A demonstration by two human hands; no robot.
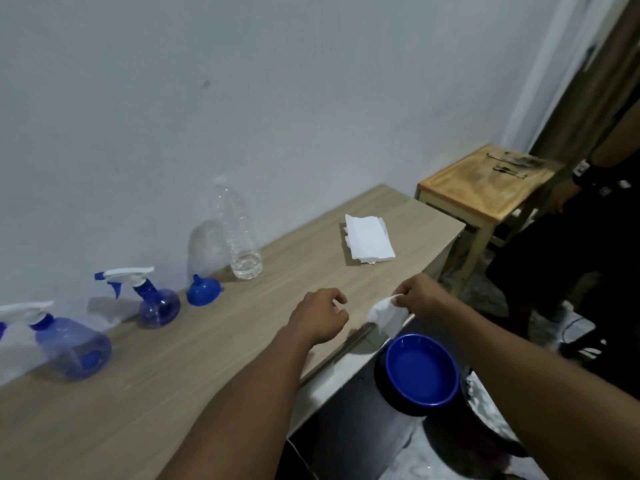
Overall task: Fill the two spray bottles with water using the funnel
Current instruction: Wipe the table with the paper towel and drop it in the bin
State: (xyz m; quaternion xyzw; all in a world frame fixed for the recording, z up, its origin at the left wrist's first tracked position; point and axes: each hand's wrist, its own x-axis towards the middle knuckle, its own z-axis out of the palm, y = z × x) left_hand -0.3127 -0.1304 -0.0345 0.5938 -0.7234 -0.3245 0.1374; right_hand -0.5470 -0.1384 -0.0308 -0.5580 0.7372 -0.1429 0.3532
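Two blue spray bottles with white trigger heads stand on the wooden table (138, 393) near the wall: a large one (69, 344) at the far left and a smaller one (156, 303) to its right. A blue funnel (203, 291) lies upside down beside the smaller bottle. A clear plastic water bottle (239, 233) stands behind it, with a little water at the bottom. My left hand (318, 315) hovers over the table edge with fingers loosely curled, holding nothing. My right hand (420, 294) pinches a crumpled white tissue (384, 315) above the table's front edge.
A stack of white tissues (369, 239) lies at the table's far right. Below the table edge stands a dark bin with a blue basin (420, 370) on top. A wooden stool (485, 188) stands beyond the table, and another person (595, 216) in dark clothes is at the right.
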